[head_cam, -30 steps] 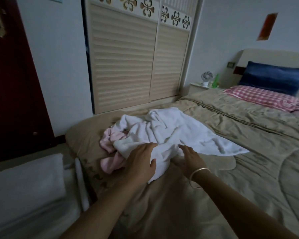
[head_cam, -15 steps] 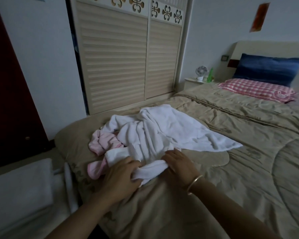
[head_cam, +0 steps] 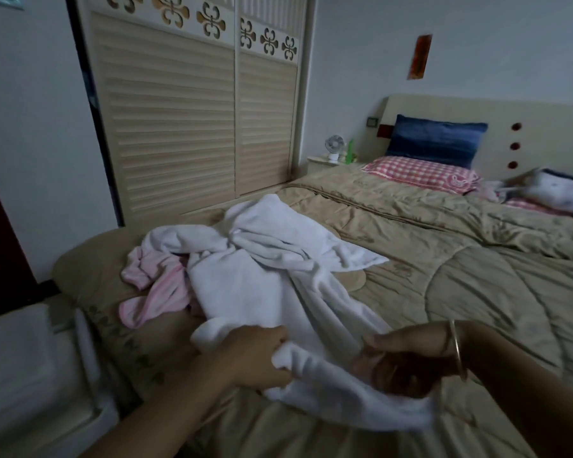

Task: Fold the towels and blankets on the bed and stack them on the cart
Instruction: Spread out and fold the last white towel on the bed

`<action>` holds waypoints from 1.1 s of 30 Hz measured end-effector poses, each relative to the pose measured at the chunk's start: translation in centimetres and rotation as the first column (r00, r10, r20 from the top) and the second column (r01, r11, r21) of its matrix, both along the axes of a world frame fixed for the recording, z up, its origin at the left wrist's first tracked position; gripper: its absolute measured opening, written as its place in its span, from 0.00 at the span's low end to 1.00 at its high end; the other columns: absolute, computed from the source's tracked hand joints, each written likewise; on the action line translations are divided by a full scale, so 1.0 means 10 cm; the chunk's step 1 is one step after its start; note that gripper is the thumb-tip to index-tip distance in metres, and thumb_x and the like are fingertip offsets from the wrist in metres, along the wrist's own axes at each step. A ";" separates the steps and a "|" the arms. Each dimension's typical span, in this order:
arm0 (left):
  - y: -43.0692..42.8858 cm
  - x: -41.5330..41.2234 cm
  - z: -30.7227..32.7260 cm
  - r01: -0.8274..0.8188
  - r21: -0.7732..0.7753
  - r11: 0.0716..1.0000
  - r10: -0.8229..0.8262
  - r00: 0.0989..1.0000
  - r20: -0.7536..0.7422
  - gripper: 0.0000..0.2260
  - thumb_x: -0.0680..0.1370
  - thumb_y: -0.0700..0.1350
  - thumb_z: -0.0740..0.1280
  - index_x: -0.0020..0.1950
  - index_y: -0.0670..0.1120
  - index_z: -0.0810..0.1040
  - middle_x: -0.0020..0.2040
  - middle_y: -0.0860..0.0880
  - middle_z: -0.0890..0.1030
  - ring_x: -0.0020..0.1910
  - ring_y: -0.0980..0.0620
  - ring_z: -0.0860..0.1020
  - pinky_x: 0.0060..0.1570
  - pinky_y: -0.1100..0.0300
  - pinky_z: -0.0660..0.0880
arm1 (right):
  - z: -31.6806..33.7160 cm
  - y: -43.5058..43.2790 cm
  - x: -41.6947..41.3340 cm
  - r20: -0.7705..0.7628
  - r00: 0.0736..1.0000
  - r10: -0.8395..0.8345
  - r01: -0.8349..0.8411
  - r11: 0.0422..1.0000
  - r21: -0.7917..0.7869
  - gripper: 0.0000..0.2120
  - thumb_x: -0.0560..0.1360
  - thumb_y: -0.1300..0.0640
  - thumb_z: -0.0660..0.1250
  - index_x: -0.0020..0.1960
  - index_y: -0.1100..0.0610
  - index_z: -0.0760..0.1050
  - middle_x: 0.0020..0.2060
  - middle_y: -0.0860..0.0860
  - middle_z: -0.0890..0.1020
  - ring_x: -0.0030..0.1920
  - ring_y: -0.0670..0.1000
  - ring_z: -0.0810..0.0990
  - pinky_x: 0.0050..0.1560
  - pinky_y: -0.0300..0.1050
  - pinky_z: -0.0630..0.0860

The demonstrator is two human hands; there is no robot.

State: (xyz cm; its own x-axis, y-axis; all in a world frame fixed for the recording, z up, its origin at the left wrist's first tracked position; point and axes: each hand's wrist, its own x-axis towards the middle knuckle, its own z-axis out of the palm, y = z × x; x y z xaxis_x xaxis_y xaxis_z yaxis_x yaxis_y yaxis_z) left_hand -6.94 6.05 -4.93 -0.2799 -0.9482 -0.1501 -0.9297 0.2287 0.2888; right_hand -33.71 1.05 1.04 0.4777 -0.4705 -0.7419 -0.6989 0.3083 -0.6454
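Head view: one white towel [head_cam: 255, 285] is lying crumpled on the near end of the bed [head_cam: 477, 292], and its near edge is held up off the quilt by two hands. The left hand [head_cam: 255, 355] is closed round a bunched bit of that edge. The right hand [head_cam: 407, 361] is pinching the cloth between thumb and fingers, with the towel draped over it. Half a second ago both hands were pressed down on the towel further up the bed; now the edge has been pulled nearer and lifted, and the hands are set wider apart. One pink cloth [head_cam: 159, 292] is tucked partly under the left side of the white towel, as before. One thin bangle [head_cam: 458, 352] is worn on the right wrist. Two pillows are seen clearly at the head of the bed: one blue pillow [head_cam: 437, 140] behind one pink checked pillow [head_cam: 420, 173]. One small fan [head_cam: 334, 145] and one green bottle [head_cam: 350, 148] are seen beyond the bed. One white block [head_cam: 30, 375] is seen at the lower left, beside the bed; whether it is the cart cannot be told.
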 end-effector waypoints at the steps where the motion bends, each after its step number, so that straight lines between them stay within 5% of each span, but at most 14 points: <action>1: -0.03 -0.05 0.00 -0.001 0.044 0.999 -0.002 0.997 0.078 0.19 0.71 0.55 0.68 0.59 0.51 0.71 0.58 0.49 0.79 0.55 0.47 0.77 0.44 0.57 0.68 | -0.03 -0.01 -0.05 0.046 0.996 -0.075 0.076 0.997 -0.001 0.35 0.65 0.33 0.70 0.60 0.59 0.78 0.39 0.54 0.80 0.34 0.48 0.78 0.32 0.37 0.73; 3: 0.00 -0.01 0.06 -0.001 0.174 0.985 -0.024 0.989 0.143 0.23 0.71 0.57 0.70 0.62 0.52 0.72 0.62 0.49 0.78 0.58 0.48 0.77 0.50 0.57 0.71 | -0.23 -0.23 -0.09 0.074 0.960 -0.269 0.279 0.933 -0.229 0.22 0.75 0.42 0.66 0.57 0.59 0.78 0.42 0.56 0.81 0.36 0.51 0.79 0.38 0.43 0.76; 6: -0.02 -0.05 0.22 0.064 0.304 0.950 -0.071 0.997 0.010 0.32 0.69 0.67 0.69 0.69 0.53 0.71 0.66 0.55 0.74 0.63 0.53 0.73 0.64 0.58 0.70 | -0.54 -0.61 -0.02 0.067 0.887 -0.457 0.370 0.616 -0.695 0.11 0.77 0.53 0.67 0.55 0.59 0.78 0.41 0.53 0.80 0.37 0.48 0.77 0.47 0.45 0.76; 9: -0.03 -0.37 0.23 0.052 0.156 0.986 0.004 0.941 -0.340 0.35 0.67 0.69 0.70 0.69 0.54 0.72 0.66 0.57 0.75 0.63 0.58 0.74 0.64 0.59 0.71 | -0.73 -0.78 0.23 0.188 0.839 -0.511 0.490 0.558 -0.670 0.21 0.77 0.53 0.67 0.67 0.60 0.70 0.49 0.53 0.80 0.46 0.42 0.81 0.50 0.36 0.73; 11: -0.04 -0.57 0.07 0.056 0.113 0.992 -0.003 0.906 -0.422 0.31 0.69 0.62 0.73 0.69 0.54 0.71 0.64 0.55 0.77 0.62 0.57 0.75 0.63 0.60 0.72 | -0.81 -0.81 0.44 0.158 0.812 -0.562 0.512 0.555 -0.656 0.26 0.75 0.50 0.69 0.69 0.60 0.70 0.59 0.56 0.78 0.59 0.51 0.78 0.57 0.41 0.69; 16: 0.00 -0.59 -0.19 0.088 0.163 0.983 -0.069 0.990 -0.119 0.21 0.73 0.45 0.70 0.66 0.52 0.76 0.62 0.50 0.78 0.60 0.49 0.76 0.61 0.56 0.73 | -0.58 -0.63 0.50 0.321 0.757 -0.569 0.626 0.493 -0.604 0.08 0.75 0.56 0.65 0.46 0.58 0.81 0.42 0.57 0.82 0.44 0.55 0.77 0.43 0.44 0.72; 20: -0.02 -0.09 0.00 0.032 0.182 0.983 -0.062 0.985 0.162 0.15 0.74 0.48 0.68 0.59 0.45 0.80 0.54 0.43 0.82 0.54 0.45 0.79 0.50 0.56 0.73 | -0.27 -0.16 -0.23 0.456 0.678 -0.577 0.693 0.295 -0.658 0.09 0.77 0.61 0.62 0.47 0.62 0.80 0.42 0.61 0.81 0.40 0.53 0.73 0.34 0.37 0.69; 21: 0.00 0.02 0.07 -0.029 0.131 0.991 -0.007 0.965 0.263 0.16 0.76 0.49 0.67 0.61 0.44 0.78 0.58 0.42 0.80 0.57 0.44 0.78 0.53 0.57 0.72 | -0.28 0.04 -0.45 0.473 0.652 -0.593 0.732 0.332 -0.595 0.09 0.78 0.61 0.62 0.49 0.64 0.79 0.41 0.63 0.81 0.38 0.55 0.75 0.34 0.41 0.71; 23: -0.03 0.17 0.16 -0.121 -0.059 0.991 0.135 0.891 0.433 0.15 0.79 0.47 0.63 0.64 0.45 0.75 0.63 0.45 0.77 0.62 0.45 0.75 0.56 0.58 0.70 | -0.40 0.39 -0.68 0.466 0.677 -0.570 0.730 0.602 -0.324 0.12 0.75 0.61 0.66 0.54 0.68 0.76 0.36 0.62 0.82 0.32 0.55 0.79 0.32 0.45 0.76; 25: -0.11 0.10 0.16 -0.180 -0.245 0.953 0.284 0.817 0.503 0.12 0.80 0.43 0.59 0.62 0.45 0.76 0.61 0.47 0.77 0.61 0.47 0.76 0.51 0.63 0.70 | -0.54 0.76 -0.66 0.388 0.809 -0.441 0.510 0.856 -0.089 0.24 0.63 0.60 0.76 0.56 0.68 0.76 0.39 0.66 0.81 0.34 0.58 0.79 0.34 0.48 0.79; 27: -0.11 -0.11 0.14 -0.217 -0.269 0.938 0.337 0.749 0.571 0.12 0.81 0.42 0.58 0.61 0.47 0.77 0.61 0.48 0.77 0.61 0.48 0.75 0.53 0.64 0.70 | -0.57 1.02 -0.54 0.348 0.913 -0.212 0.239 0.970 -0.037 0.27 0.57 0.57 0.79 0.55 0.63 0.80 0.46 0.67 0.79 0.39 0.59 0.80 0.37 0.48 0.79; 30: -0.10 -0.40 0.14 -0.245 -0.228 0.942 0.331 0.783 0.526 0.15 0.80 0.44 0.57 0.66 0.47 0.71 0.67 0.46 0.72 0.67 0.46 0.67 0.65 0.53 0.65 | -0.40 1.01 -0.39 0.249 0.963 -0.101 0.128 0.987 -0.095 0.25 0.63 0.45 0.77 0.52 0.60 0.80 0.48 0.61 0.83 0.45 0.57 0.83 0.44 0.49 0.81; 33: -0.11 -0.78 0.18 -0.336 -0.296 0.894 0.381 0.918 0.108 0.13 0.80 0.46 0.58 0.63 0.45 0.71 0.66 0.43 0.73 0.65 0.43 0.71 0.61 0.52 0.69 | -0.40 0.63 -0.34 0.017 0.935 -0.355 0.327 0.841 -0.430 0.22 0.75 0.37 0.62 0.50 0.56 0.77 0.48 0.59 0.82 0.47 0.58 0.82 0.47 0.50 0.81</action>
